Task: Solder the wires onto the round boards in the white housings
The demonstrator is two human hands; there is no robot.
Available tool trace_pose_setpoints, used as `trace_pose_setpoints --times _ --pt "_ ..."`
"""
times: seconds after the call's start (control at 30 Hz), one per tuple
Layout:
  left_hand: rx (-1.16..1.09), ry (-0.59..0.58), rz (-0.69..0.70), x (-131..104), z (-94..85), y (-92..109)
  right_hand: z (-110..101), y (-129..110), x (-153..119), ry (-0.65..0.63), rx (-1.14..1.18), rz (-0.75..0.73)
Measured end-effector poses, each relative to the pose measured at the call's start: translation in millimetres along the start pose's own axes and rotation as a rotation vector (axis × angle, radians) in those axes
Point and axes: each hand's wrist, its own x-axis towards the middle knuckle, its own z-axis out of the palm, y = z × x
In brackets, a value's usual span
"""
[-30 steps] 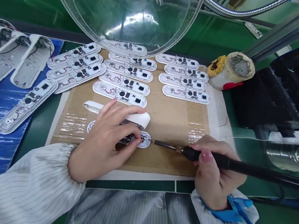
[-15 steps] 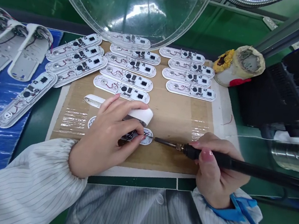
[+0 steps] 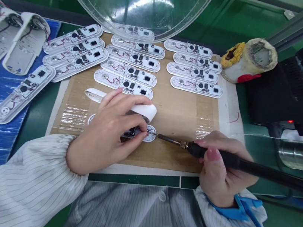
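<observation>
My right hand [image 3: 224, 169] grips a black soldering iron [image 3: 199, 150] like a pen, its thin tip pointing left. That tip meets the right end of a small white circuit board [image 3: 150, 137] lying flat on the cardboard. Over the board, my left hand [image 3: 109, 134] pinches a thin wire between thumb and index finger, close to the iron's tip. Most of the board is hidden beneath this hand. A white plastic housing [image 3: 146, 111] lies just behind the board, partly covered by my left fingers; dark wires show below it.
Several white casings with circuit boards [image 3: 131, 58] lie in rows on the cardboard sheet [image 3: 180, 112]. Larger white shells [image 3: 27, 43] rest on blue plastic at left. A magnifier lens [image 3: 138, 6] hangs overhead. At right are a yellowed pot [image 3: 249, 61], a black box [image 3: 278, 90] and a solder-wire spool [image 3: 300, 155].
The view has shifted slightly, so the rows of boards sit a little higher. Both hands keep nearly the same pose, with the iron's tip still at the board's right end.
</observation>
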Motion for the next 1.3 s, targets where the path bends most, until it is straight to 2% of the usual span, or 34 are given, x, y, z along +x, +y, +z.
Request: trace_pose_setpoints --times 0.13,0.33,0.47,0.73,0.97,1.3 --pt "0.002 -0.002 0.001 -0.3 -0.7 0.2 -0.6 -5.0 2.7 -0.003 0.02 0.025" --pt "-0.003 -0.009 0.004 -0.1 -0.9 0.3 1.6 -7.8 5.1 0.118 0.055 0.002" --pt "-0.024 0.004 0.013 -0.5 -1.3 -1.7 3.5 -8.3 4.2 0.115 0.067 0.013" --pt "0.004 -0.076 0.07 -4.7 -4.2 -6.6 -1.7 -10.7 1.5 0.034 0.053 0.047" --pt "0.002 -0.118 0.037 -2.5 -6.2 -2.6 -4.0 -10.4 -1.0 -0.004 0.042 0.051" --pt "0.002 -0.094 -0.015 1.3 -5.0 4.7 -5.6 -10.8 0.3 -0.048 0.058 0.071"
